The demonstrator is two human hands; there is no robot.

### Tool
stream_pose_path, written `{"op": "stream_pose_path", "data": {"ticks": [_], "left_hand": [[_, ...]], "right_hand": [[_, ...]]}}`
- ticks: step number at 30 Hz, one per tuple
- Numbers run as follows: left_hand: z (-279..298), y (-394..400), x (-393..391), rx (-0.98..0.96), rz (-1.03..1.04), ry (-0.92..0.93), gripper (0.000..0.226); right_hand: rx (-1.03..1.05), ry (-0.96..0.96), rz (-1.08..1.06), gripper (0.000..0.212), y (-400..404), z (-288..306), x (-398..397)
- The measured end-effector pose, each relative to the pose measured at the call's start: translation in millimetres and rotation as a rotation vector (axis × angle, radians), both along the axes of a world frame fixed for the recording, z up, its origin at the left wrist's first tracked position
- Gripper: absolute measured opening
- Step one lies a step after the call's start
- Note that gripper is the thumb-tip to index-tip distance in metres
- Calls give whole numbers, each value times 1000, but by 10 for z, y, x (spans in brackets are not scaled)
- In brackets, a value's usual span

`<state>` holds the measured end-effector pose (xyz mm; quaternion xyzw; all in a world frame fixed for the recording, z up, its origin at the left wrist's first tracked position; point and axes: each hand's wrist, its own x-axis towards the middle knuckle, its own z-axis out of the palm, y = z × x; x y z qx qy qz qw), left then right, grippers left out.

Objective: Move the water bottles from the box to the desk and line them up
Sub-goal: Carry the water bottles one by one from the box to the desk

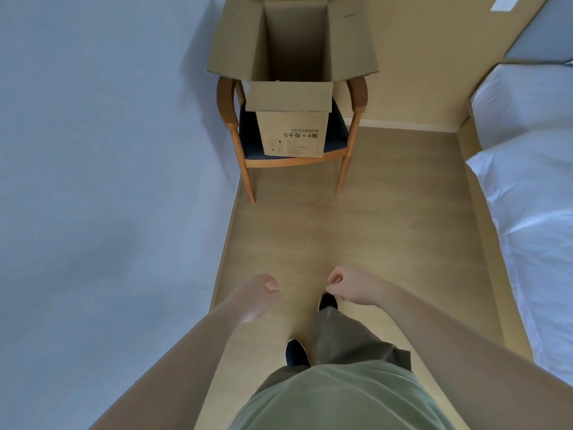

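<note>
A: Risk from here?

B: I judge the tall brown cardboard box (291, 119) could tip off the wooden armchair with the blue seat (336, 125) if I pull on its open flaps.

A: Bottles versus fingers?

B: No bottles visible; box interior is dark. Left hand (257, 294) and right hand (347, 285) hang loosely curled, holding nothing, well short of the box.

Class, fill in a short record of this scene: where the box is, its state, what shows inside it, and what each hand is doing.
box place: cardboard box stands on the chair seat
box state: flaps open
bottles: none visible; the box's bottom is hidden
left hand: loosely curled, holds nothing
right hand: loosely curled, holds nothing
desk: not in view
</note>
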<state>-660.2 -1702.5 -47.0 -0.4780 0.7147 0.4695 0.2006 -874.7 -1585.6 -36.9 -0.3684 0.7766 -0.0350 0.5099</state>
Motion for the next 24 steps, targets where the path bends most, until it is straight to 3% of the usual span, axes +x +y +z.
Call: {"op": "stream_pose_path", "data": {"ticks": [16, 24], "left_hand": [[182, -2347, -1782, -112, -30, 61, 39], [420, -3313, -2526, -217, -167, 127, 36]], "right_hand": [[-136, 37, 32, 16, -2506, 136, -1645], [-191, -28, 7, 28, -3388, 338, -2058]]}}
